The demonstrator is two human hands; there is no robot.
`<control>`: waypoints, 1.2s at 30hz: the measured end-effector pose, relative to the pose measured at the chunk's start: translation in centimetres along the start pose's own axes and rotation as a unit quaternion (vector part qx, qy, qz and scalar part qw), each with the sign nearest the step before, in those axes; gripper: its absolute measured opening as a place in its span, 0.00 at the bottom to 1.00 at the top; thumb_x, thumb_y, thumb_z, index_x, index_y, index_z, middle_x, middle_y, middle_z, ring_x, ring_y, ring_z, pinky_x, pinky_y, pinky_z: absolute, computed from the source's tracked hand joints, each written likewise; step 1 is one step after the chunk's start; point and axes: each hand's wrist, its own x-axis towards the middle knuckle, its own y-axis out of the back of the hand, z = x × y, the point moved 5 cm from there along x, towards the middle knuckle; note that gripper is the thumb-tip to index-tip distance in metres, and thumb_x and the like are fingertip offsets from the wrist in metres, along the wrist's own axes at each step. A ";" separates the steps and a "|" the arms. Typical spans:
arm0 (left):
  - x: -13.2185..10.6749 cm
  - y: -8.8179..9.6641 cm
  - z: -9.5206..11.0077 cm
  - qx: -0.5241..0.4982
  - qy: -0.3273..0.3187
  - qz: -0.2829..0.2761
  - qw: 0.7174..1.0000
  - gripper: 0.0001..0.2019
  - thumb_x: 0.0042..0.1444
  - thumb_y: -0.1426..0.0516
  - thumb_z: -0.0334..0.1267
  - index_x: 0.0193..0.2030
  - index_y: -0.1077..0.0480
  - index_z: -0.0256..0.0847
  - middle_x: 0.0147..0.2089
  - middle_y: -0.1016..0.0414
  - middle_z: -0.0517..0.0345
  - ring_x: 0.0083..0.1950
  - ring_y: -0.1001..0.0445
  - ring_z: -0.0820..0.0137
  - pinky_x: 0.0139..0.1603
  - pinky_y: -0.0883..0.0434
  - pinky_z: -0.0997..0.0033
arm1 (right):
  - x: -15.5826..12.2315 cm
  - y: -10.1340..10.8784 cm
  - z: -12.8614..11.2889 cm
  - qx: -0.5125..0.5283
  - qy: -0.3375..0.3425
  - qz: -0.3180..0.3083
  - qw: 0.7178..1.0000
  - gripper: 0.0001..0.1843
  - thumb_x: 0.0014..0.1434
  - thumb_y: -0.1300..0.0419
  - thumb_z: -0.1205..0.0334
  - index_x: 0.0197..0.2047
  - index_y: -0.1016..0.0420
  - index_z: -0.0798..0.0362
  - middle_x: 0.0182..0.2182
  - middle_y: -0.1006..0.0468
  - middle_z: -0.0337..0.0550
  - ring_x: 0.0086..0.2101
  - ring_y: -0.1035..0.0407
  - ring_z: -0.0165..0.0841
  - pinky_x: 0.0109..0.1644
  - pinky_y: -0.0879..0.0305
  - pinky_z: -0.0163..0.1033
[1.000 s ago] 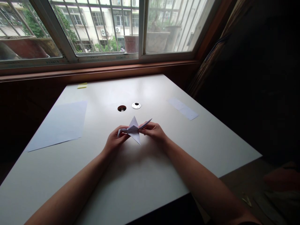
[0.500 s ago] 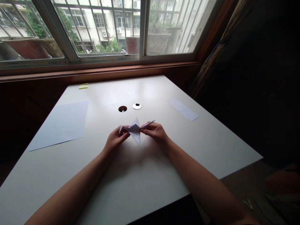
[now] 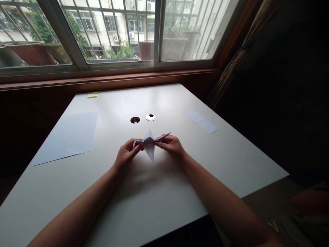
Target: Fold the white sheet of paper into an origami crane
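Observation:
A folded white paper crane [image 3: 149,145] is held above the white table [image 3: 164,192], between my two hands. My left hand [image 3: 128,149] pinches it near the base of the bent head and neck, which point left. On the other side, my right hand [image 3: 171,144] grips it at the base of the slim tail, whose tip sticks up past the fingers. One wing points toward me and the other points away. Parts of the crane's neck and tail are hidden by the fingers.
White paper sheets [image 3: 68,137] lie on the table's left, and a creased paper strip [image 3: 202,120] on its right. Beyond my hands are a round cable hole [image 3: 135,120] and its metal cover [image 3: 150,117]. A yellow pad [image 3: 93,95] lies at the far left edge, below the window.
The crane has tilted slightly, and its near wing looks narrower and hangs a little lower. My left hand has shifted a bit to the right; both hands keep hold.

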 end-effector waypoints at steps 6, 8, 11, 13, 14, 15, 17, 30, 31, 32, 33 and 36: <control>-0.1 0.1 0.3 0.036 -0.017 0.021 0.999 0.12 0.55 0.35 0.45 0.38 0.22 0.38 0.34 0.25 0.55 0.37 0.27 0.67 0.41 0.29 0.69 | 0.1 0.0 0.4 -0.036 0.003 -0.009 0.999 0.16 0.49 0.26 0.52 0.37 0.16 0.54 0.36 0.19 0.47 0.37 0.26 0.38 0.41 0.30 0.42; -0.1 0.1 0.3 0.038 -0.020 0.028 0.999 0.11 0.55 0.35 0.45 0.37 0.22 0.38 0.34 0.24 0.55 0.37 0.26 0.68 0.41 0.28 0.69 | 0.2 0.1 0.6 -0.040 0.003 -0.011 0.999 0.17 0.49 0.27 0.51 0.38 0.16 0.54 0.36 0.20 0.47 0.36 0.27 0.36 0.39 0.31 0.41; -0.1 0.2 0.1 0.026 -0.017 0.032 0.999 0.11 0.54 0.34 0.45 0.38 0.23 0.38 0.35 0.24 0.56 0.37 0.25 0.68 0.42 0.26 0.68 | 0.3 0.1 0.8 -0.043 -0.001 -0.015 0.999 0.17 0.49 0.27 0.52 0.38 0.16 0.54 0.36 0.20 0.46 0.32 0.30 0.33 0.35 0.34 0.38; 0.0 0.2 0.0 0.016 -0.015 0.034 0.999 0.12 0.54 0.34 0.45 0.38 0.23 0.38 0.36 0.24 0.56 0.37 0.25 0.68 0.43 0.24 0.66 | 0.3 0.1 0.8 -0.045 -0.010 -0.021 0.999 0.17 0.49 0.27 0.52 0.39 0.17 0.54 0.35 0.21 0.45 0.29 0.33 0.30 0.32 0.37 0.37; 0.0 0.2 -0.1 0.013 -0.014 0.036 0.999 0.12 0.54 0.34 0.45 0.38 0.23 0.38 0.36 0.24 0.56 0.37 0.25 0.68 0.43 0.24 0.66 | 0.3 0.1 0.7 -0.045 -0.013 -0.024 0.999 0.17 0.49 0.27 0.52 0.40 0.17 0.54 0.34 0.21 0.44 0.28 0.34 0.29 0.31 0.38 0.37; 0.0 0.3 -0.2 0.011 -0.015 0.039 0.999 0.12 0.54 0.34 0.45 0.38 0.23 0.38 0.36 0.25 0.57 0.38 0.25 0.68 0.43 0.23 0.66 | 0.3 0.0 0.7 -0.045 -0.017 -0.028 0.998 0.18 0.49 0.27 0.52 0.40 0.18 0.54 0.34 0.22 0.43 0.27 0.35 0.28 0.31 0.38 0.36; 0.0 0.3 -0.3 0.005 -0.017 0.044 0.999 0.11 0.54 0.34 0.44 0.37 0.23 0.38 0.35 0.25 0.57 0.38 0.25 0.68 0.43 0.23 0.66 | 0.3 -0.1 0.4 -0.050 -0.020 -0.034 0.998 0.20 0.49 0.27 0.52 0.43 0.19 0.53 0.33 0.22 0.42 0.27 0.36 0.27 0.30 0.39 0.35; -0.2 -0.3 0.8 0.025 -0.017 0.039 0.999 0.11 0.54 0.34 0.43 0.37 0.25 0.39 0.36 0.26 0.58 0.37 0.26 0.69 0.39 0.24 0.69 | -0.2 -1.4 0.3 -0.072 -0.049 -0.119 0.989 0.39 0.45 0.24 0.57 0.59 0.33 0.48 0.35 0.26 0.37 0.30 0.31 0.27 0.32 0.34 0.33; -0.2 -0.3 0.9 0.033 -0.024 0.041 0.998 0.10 0.54 0.34 0.43 0.37 0.24 0.39 0.37 0.26 0.57 0.37 0.27 0.69 0.38 0.25 0.70 | -0.2 -1.4 0.4 -0.073 -0.052 -0.127 0.988 0.40 0.45 0.25 0.57 0.60 0.34 0.47 0.34 0.26 0.37 0.29 0.31 0.27 0.32 0.34 0.33; -0.2 -0.2 1.0 0.043 -0.033 0.043 0.998 0.10 0.53 0.34 0.43 0.36 0.24 0.40 0.38 0.27 0.57 0.37 0.27 0.70 0.37 0.26 0.71 | -0.2 -1.4 0.4 -0.075 -0.054 -0.134 0.987 0.41 0.46 0.25 0.57 0.61 0.35 0.47 0.34 0.26 0.37 0.29 0.31 0.27 0.32 0.34 0.33; -0.2 -0.1 1.1 0.052 -0.043 0.046 0.997 0.09 0.53 0.34 0.43 0.35 0.23 0.40 0.39 0.27 0.56 0.37 0.28 0.70 0.36 0.28 0.72 | -0.2 -1.4 0.5 -0.076 -0.057 -0.139 0.986 0.42 0.46 0.25 0.57 0.62 0.36 0.47 0.34 0.26 0.37 0.29 0.31 0.27 0.32 0.34 0.33; -0.2 0.0 1.2 0.067 -0.061 0.050 0.995 0.08 0.53 0.34 0.42 0.34 0.22 0.41 0.41 0.29 0.54 0.39 0.30 0.69 0.35 0.31 0.73 | -0.3 -1.3 0.8 -0.077 -0.065 -0.151 0.983 0.44 0.46 0.25 0.57 0.64 0.38 0.46 0.33 0.26 0.36 0.29 0.31 0.27 0.33 0.33 0.33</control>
